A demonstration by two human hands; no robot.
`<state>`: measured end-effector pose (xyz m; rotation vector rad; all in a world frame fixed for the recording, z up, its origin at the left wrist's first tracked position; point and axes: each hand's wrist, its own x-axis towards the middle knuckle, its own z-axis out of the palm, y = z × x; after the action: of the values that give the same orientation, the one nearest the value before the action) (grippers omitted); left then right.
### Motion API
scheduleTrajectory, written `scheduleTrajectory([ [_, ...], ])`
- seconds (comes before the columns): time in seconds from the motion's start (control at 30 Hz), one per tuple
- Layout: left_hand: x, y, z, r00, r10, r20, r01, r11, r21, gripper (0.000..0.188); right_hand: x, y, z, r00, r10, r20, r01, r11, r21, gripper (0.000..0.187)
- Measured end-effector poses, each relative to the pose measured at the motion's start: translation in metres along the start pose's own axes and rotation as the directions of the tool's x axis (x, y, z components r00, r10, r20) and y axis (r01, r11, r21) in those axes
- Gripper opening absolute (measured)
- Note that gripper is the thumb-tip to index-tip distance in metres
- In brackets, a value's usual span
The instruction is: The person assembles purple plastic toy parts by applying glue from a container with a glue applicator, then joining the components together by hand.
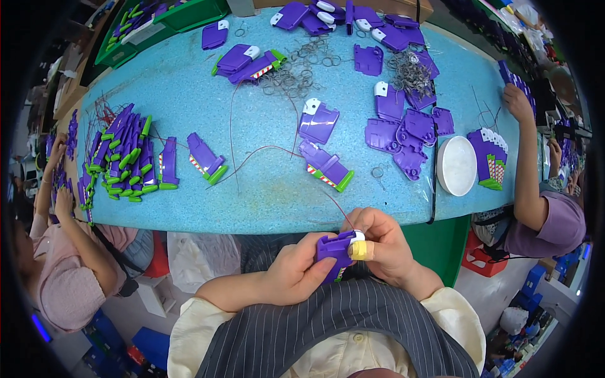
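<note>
Close to my apron, my left hand (295, 268) is closed around a purple plastic wing-shaped part (333, 247), its thumb across the near side. My right hand (386, 249) grips the same part at its white end (357, 236). Yellow tape wraps my right thumb, which presses beside that end. A thin red wire (341, 210) runs from the table to my right fingertips; whether they pinch it is hidden. Beyond my hands lies a purple part with a green tip and striped edge (326, 167). A purple part with a white corner (318, 121) lies behind it.
Green-tipped purple parts (123, 157) form a heap on the left. Grey wire rings (302, 69) lie tangled farther back. Purple shells (409, 129), a white bowl (457, 166) and stacked parts (490, 154) are on the right. Co-workers (548, 217) sit at both sides.
</note>
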<state>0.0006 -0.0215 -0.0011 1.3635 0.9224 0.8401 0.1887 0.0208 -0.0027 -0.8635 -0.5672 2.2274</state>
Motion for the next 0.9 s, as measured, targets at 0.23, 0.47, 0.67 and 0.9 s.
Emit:
scheduleTrajectory([
  [0.23,0.008,-0.017,-0.009,0.993,-0.102,0.057,0.112,0.972,-0.204,0.027,0.005,-0.005,-0.001,0.930,-0.341,0.139,0.350,0.699,-0.624,0.016],
  [0.47,0.034,0.007,-0.032,0.998,0.054,0.037,-0.054,0.998,-0.020,0.020,0.015,-0.034,0.005,0.822,-0.459,0.335,0.492,0.278,-0.825,0.035],
  [0.67,0.029,0.004,-0.028,0.958,-0.052,-0.281,-0.061,0.923,-0.379,0.022,-0.009,-0.020,-0.005,0.972,-0.223,0.078,0.176,0.465,-0.867,0.028],
  [0.9,0.022,0.000,0.000,0.950,-0.155,-0.272,0.010,0.884,-0.468,0.020,-0.012,-0.011,-0.003,0.963,-0.256,0.082,0.202,0.490,-0.848,0.014],
])
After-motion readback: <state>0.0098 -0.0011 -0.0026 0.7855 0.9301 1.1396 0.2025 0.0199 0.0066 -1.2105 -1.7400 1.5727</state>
